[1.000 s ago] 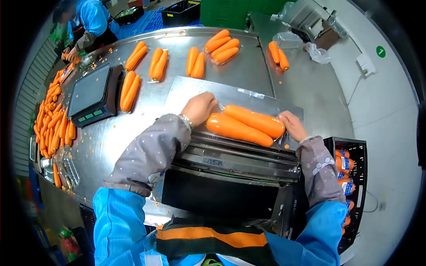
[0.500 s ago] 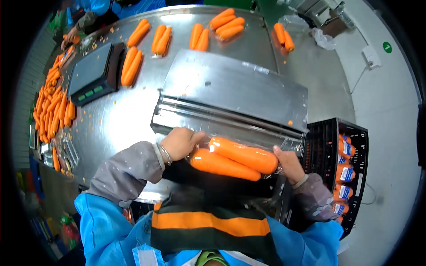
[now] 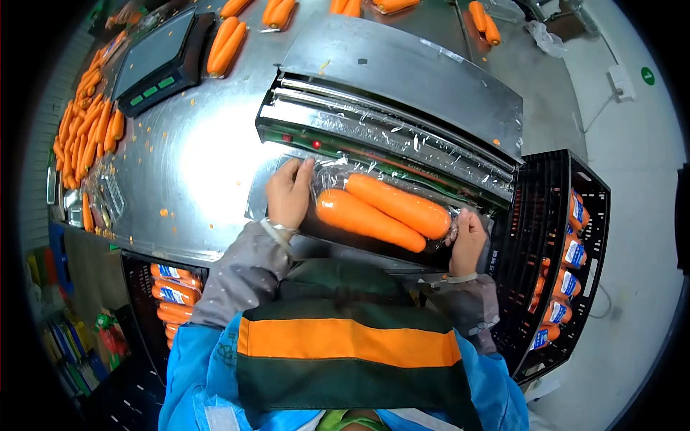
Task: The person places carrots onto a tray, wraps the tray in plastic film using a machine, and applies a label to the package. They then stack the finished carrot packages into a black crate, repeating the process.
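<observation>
Two large carrots (image 3: pixel 384 210) lie side by side in clear plastic film on the dark front plate of a film-wrapping machine (image 3: pixel 402 65). My left hand (image 3: pixel 289 192) is closed on the film at the pack's left end, thumb and fingers pinched together. At the right end, my right hand (image 3: pixel 468 241) pinches the gathered film between thumb and fingers. Just behind the pack are the machine's green front strip, with a lit red lamp (image 3: pixel 316 144), and its metal rollers (image 3: pixel 388 115).
A black crate (image 3: pixel 553 266) of labelled carrot packs stands on the right, another crate (image 3: pixel 147 287) at lower left. Loose carrots (image 3: pixel 86 136) are piled on the steel table (image 3: pixel 165 215) near a scale (image 3: pixel 158 57). Several carrot pairs (image 3: pixel 227 47) lie at the back.
My hands and the carrot pack have moved off the rollers toward me, onto the front plate. The view has tilted down, bringing the lower left crate and the red lamp into sight.
</observation>
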Motion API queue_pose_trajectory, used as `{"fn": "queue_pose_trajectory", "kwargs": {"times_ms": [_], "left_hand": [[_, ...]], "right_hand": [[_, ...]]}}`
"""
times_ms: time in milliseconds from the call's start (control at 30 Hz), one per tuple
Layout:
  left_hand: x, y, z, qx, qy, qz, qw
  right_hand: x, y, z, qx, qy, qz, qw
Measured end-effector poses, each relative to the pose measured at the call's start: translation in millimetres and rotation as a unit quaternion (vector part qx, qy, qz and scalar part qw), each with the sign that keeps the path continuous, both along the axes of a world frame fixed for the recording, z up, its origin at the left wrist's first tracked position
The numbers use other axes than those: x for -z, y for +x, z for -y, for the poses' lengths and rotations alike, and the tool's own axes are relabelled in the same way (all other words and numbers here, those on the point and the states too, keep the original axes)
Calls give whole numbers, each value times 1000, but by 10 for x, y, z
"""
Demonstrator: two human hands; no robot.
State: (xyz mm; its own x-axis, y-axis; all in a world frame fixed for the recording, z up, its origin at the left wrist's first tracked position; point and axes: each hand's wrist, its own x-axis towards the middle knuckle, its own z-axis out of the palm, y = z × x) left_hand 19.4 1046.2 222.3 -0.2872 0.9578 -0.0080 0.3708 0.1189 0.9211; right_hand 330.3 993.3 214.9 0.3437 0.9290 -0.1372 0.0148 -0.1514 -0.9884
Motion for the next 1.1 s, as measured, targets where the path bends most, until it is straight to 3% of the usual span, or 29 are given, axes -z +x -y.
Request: {"fn": "queue_pose_trajectory", "kwargs": {"times_ms": [67,167,200,233,300,333,433,467,500,533,567,600,667,700,733,800,867,933,967,1000,1033,1100], "left_hand": [[160,32,17,-32,57,-26,998],[146,-179,185,-24,85,-105,990],[146,-244,244,-18,94,-149,984],[182,-260,268,-8,120,-222,968],[265,-288,290,21,168,-364,916],[173,-214,262,20,115,-413,903],[-141,-102,123,65,219,-428,875],[-33,-102,71,100,203,-370,901],[27,-137,58,128,205,-277,930],[185,-173,54,195,184,-124,955],[294,-212,81,259,158,32,952],[-169,-198,221,334,9,323,885],[-460,-92,472,446,-14,507,737],[-525,-39,601,477,-28,557,679],[-533,-27,711,481,-43,581,654],[-511,-61,930,444,-63,617,647],[-442,-194,1113,368,-73,671,639],[-395,-317,1323,281,-76,740,606],[-366,-355,1435,242,-74,776,578],[-360,-396,1595,201,-70,808,549],[-298,-448,1699,156,-68,841,514],[-249,-654,2008,33,-9,884,466]], "right_hand": [[-144,-198,65,81,-44,-160,983],[-244,-116,214,80,-111,-180,974],[-189,-24,252,55,-98,-72,991],[68,212,260,-23,39,189,981],[78,185,145,-27,108,465,878],[66,111,67,-39,87,537,838],[-46,-90,-97,-81,134,563,812],[34,-88,-81,-105,79,529,838],[177,-73,-99,-121,49,233,964],[28,-179,-104,-141,-12,-84,986],[-9,-245,-68,-113,-111,-511,845],[-38,-319,75,-237,-58,-583,775],[45,-435,164,-407,-51,-576,707],[-54,-467,71,-490,-121,-524,686],[-205,-592,-21,-574,-194,-468,644],[-511,-943,-124,-576,-397,-351,623],[-993,-1293,-124,-548,-414,-157,709],[-1153,-1497,-225,-522,-428,-160,720],[-1154,-1493,-335,-412,-561,-235,678],[-1088,-1404,-274,-631,-291,57,717],[-1035,-1542,-284,-747,-140,14,650],[-849,-1934,-267,-747,-157,-36,646]]}}
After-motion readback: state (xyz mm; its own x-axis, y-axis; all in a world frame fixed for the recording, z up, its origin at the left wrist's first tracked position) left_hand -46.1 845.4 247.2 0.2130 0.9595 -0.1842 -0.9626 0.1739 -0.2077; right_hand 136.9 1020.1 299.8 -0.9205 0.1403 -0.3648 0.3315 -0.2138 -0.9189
